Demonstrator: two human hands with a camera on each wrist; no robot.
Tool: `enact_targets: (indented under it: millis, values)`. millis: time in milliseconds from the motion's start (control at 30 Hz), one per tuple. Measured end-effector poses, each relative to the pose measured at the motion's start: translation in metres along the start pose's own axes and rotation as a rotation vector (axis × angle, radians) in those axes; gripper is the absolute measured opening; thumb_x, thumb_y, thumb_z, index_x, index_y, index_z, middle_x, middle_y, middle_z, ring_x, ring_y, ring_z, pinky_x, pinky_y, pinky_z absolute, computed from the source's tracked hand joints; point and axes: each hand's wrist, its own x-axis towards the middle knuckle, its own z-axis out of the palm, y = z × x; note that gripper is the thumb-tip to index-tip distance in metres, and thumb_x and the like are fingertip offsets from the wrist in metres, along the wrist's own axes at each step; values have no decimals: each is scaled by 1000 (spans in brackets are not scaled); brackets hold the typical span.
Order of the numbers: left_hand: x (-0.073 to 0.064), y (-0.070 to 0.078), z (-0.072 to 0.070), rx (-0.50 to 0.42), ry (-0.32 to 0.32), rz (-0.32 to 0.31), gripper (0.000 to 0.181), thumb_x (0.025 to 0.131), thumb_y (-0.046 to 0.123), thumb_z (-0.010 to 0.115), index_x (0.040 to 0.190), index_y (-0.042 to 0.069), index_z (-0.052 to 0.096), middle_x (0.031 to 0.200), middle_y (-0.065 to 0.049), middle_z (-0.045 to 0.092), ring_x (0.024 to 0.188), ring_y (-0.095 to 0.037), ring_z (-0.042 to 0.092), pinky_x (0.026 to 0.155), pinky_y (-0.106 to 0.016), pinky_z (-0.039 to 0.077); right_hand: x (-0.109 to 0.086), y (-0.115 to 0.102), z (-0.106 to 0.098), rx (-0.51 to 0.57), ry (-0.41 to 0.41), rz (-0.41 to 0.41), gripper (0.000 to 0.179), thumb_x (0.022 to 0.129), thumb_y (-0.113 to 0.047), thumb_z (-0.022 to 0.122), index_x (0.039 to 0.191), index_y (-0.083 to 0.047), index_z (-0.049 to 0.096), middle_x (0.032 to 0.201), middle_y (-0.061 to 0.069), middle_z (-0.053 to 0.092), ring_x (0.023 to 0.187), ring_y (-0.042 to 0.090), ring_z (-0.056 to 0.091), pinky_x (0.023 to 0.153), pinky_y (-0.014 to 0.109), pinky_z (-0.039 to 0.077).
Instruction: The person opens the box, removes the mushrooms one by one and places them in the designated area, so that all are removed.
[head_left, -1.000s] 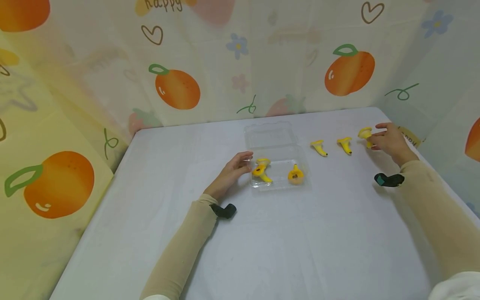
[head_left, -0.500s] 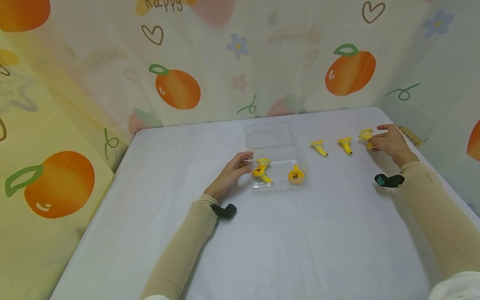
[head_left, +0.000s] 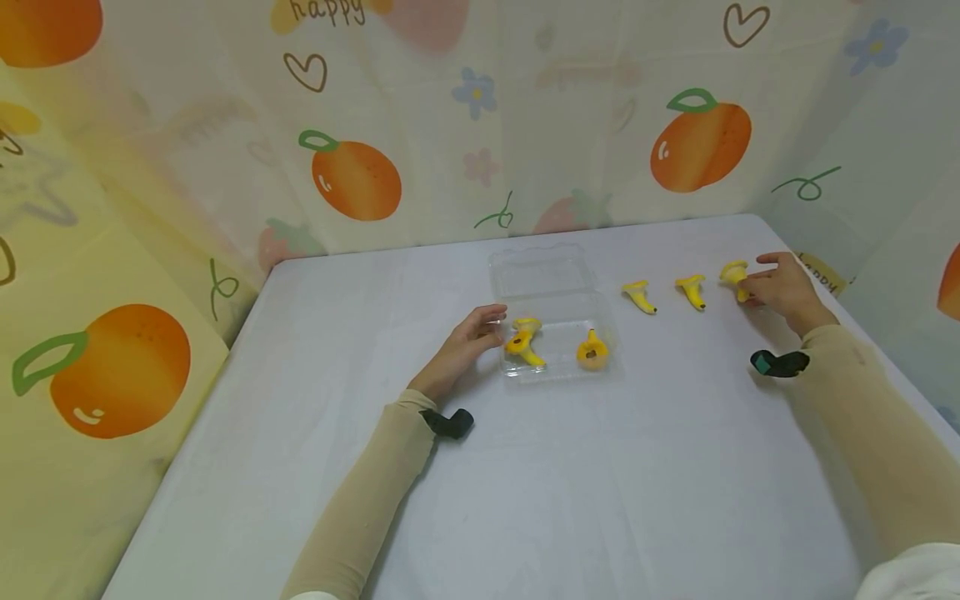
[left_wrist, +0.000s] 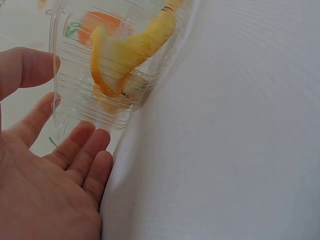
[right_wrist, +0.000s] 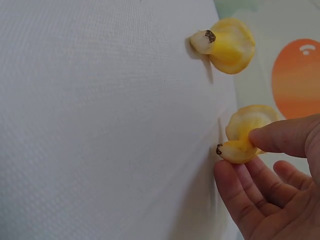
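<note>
At far right of the white table [head_left: 660, 483], the right hand [head_left: 784, 293] pinches a yellow, flared, banana-like piece [right_wrist: 244, 124]; it seems light, best held by its narrow neck. The left hand [head_left: 462, 348], fingers loose, touches the clear plastic box [head_left: 558, 335].

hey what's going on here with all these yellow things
A person's right hand pinches a yellow banana-shaped piece at the right of the table. Two similar pieces lie between it and an open clear container, whose left side the left hand touches. Three more pieces are inside: two close together on the left, one on the right.
</note>
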Motion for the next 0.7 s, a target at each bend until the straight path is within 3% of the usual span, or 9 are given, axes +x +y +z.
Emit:
enact_targets:
  millis: [200,433,700]
  values:
    - [0,0,0,5,-1,-3,56,99,15,56,153,15,42,156,-6,44,142,-27,42,122,-52,30,-3,0,1,7,-3,-1,75,98,-15,57,153,12,14,140,38,44,65,-1,60,60,11,47]
    - [1,-2,0,6,-2,-1,56,98,15,56,152,15,42,156,-7,44,142,-28,42,122,-52,30,-6,1,2,2,1,-19,74,98,-15,58,152,12,16,125,31,51,66,0,61,62,12,48]
    - [0,-2,0,-4,-4,-4,56,99,16,56,153,15,41,157,-7,43,142,-28,41,122,-53,29,-4,1,2,-4,3,0,76,98,-20,58,154,10,16,127,30,51,67,-1,60,62,13,46]
